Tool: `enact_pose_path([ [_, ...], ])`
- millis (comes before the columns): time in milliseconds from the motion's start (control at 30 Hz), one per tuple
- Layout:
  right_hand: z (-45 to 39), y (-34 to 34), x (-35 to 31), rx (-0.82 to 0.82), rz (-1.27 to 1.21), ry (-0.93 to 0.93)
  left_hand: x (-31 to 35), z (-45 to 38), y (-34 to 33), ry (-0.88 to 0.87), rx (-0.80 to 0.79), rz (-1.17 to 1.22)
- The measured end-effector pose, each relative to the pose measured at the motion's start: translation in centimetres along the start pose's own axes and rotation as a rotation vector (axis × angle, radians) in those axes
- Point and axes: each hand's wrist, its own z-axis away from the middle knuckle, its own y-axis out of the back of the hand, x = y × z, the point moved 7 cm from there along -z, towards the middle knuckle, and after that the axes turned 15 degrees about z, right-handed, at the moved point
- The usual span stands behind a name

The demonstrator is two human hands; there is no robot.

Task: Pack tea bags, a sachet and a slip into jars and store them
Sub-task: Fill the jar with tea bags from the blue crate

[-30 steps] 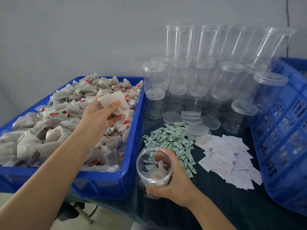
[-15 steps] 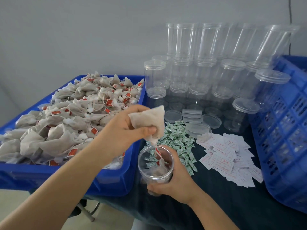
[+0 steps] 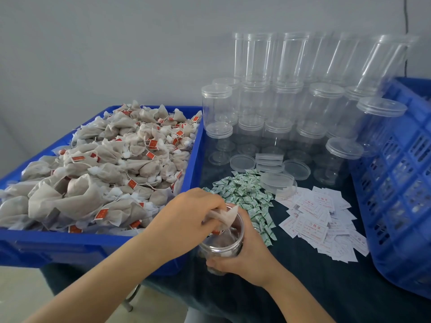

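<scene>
My right hand (image 3: 245, 259) grips an open clear jar (image 3: 222, 244) near the table's front edge; tea bags lie inside it. My left hand (image 3: 186, 213) is over the jar's mouth and pinches a beige tea bag (image 3: 225, 216), which is partly inside the rim. A blue bin (image 3: 93, 243) heaped with tea bags (image 3: 112, 169) stands to the left. Green-and-white sachets (image 3: 247, 197) lie in a pile just behind the jar. White slips (image 3: 319, 220) with red print are spread to the right of them.
Several empty clear jars (image 3: 279, 108), some with lids and some stacked, stand at the back against the wall. Loose lids (image 3: 268, 164) lie in front of them. A blue lattice crate (image 3: 401, 183) fills the right side. A dark cloth (image 3: 303, 287) covers the table.
My left hand lifted a tea bag out of the bin, carried it right and down, and now pushes it into the jar's mouth. My right hand kept hold of the jar.
</scene>
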Motion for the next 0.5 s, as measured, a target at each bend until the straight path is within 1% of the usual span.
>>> enact_pose_path([
  [133,0.0,0.0,0.0,0.016,0.001,-0.003,0.4,0.2,-0.6,-0.094,-0.047,-0.123],
  [400,0.0,0.0,0.0,-0.003,-0.001,0.005,1.5,0.0,-0.9,-0.163,-0.047,-0.311],
  [500,0.0,0.1,0.0,0.001,0.013,0.010,1.8,-0.2,-1.1,-0.174,-0.069,-0.355],
])
